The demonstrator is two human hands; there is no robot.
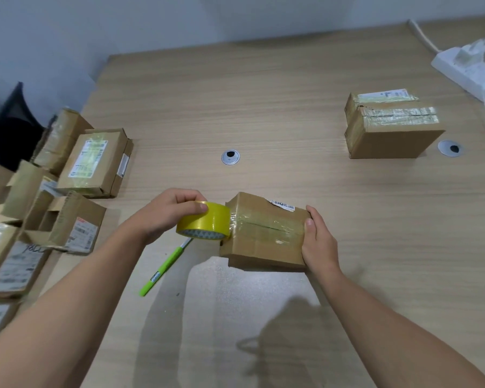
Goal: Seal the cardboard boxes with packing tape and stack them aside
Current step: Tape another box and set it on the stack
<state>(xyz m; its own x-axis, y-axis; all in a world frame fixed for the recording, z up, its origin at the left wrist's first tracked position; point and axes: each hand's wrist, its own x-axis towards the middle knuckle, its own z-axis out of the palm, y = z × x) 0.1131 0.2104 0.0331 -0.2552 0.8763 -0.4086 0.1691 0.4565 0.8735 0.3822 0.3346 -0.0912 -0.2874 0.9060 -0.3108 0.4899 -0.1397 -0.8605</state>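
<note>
A small cardboard box is held just above the wooden table, tilted, with a strip of clear tape running along its top seam. My right hand grips the box's right end, thumb on top. My left hand holds a yellow roll of packing tape against the box's left end; the tape stretches from the roll onto the box. A taped box stands alone at the far right.
Several cardboard boxes crowd the table's left edge, some with open flaps. A green pen-shaped cutter lies under my left hand. Two cable grommets sit in the tabletop. A white power strip with cables lies at the far right corner.
</note>
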